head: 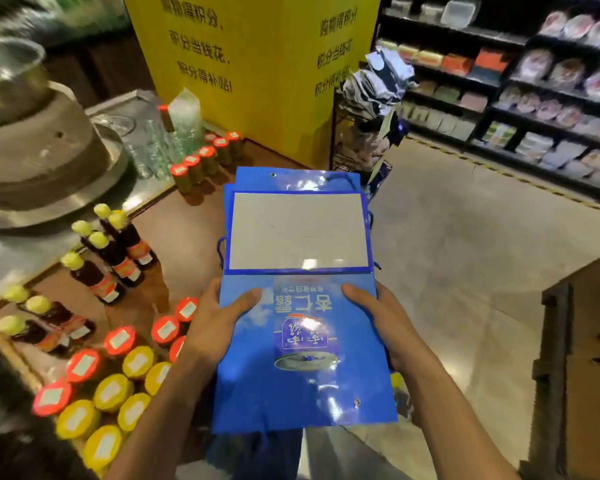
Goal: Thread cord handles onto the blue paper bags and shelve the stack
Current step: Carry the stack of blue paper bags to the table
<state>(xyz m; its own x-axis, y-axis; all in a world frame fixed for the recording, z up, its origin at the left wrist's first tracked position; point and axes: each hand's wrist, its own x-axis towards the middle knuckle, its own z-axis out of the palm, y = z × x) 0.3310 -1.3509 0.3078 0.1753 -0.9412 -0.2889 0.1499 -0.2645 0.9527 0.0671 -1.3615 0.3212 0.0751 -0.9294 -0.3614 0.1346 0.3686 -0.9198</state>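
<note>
A stack of flat blue paper bags [302, 386] is held level in front of me, above the floor beside a display table. The top bag shows a white-grey folded base panel at its far half and printed characters near me. My left hand [219, 320] grips the stack's left edge, thumb on top. My right hand [378, 317] grips the right edge the same way. Blue cord handles [343, 178] stick out at the far end and along the sides of the stack. Metal eyelets show on the top bag.
To the left is a brown display table [184, 220] with dark sauce bottles [115, 251], red- and yellow-lidded jars [118, 375] and a stone mill [32, 150]. A yellow pillar [257, 64] stands ahead. Dark shelves of packaged goods [534, 98] line the right; a cardboard box [582, 375] sits near right.
</note>
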